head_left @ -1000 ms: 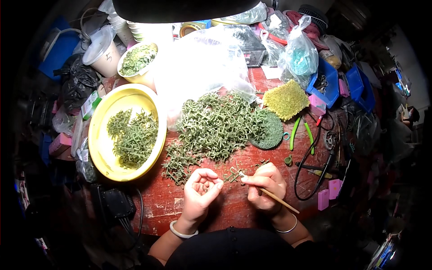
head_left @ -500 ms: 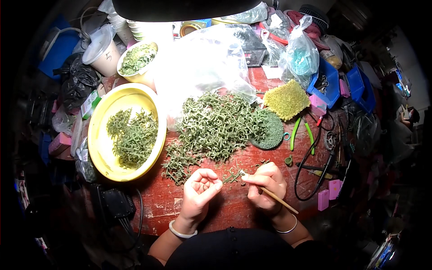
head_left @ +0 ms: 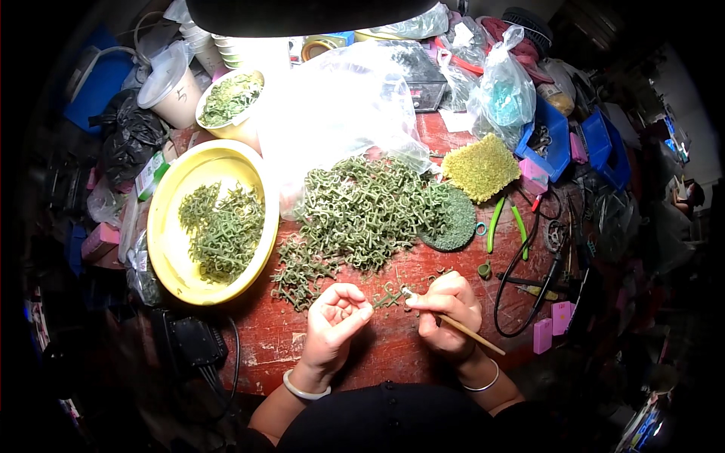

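Note:
My left hand [head_left: 334, 323] is closed in a pinch at the left end of a small green branched piece [head_left: 390, 295]. In my right hand [head_left: 450, 311] is a thin wooden-handled tool [head_left: 474, 337], gripped like a pen. Its pale tip lies at the piece's right end; whether they touch is too small to tell. Beyond my hands a big heap of green crooked pieces [head_left: 362, 211] covers the middle of the table. More such pieces lie in a yellow basin [head_left: 160, 249] at the left.
Right of the heap are a round dish of green granules [head_left: 457, 226], a yellow-green textured pad [head_left: 483, 167], green-handled pliers [head_left: 495, 225] and a black cable [head_left: 500, 309]. A clear plastic bag [head_left: 340, 98] lies behind the heap. Blue bins [head_left: 555, 143] stand at the far right.
The rear end of the wooden-handled tool has swung slightly to the right and up. Both hands have stayed almost in place.

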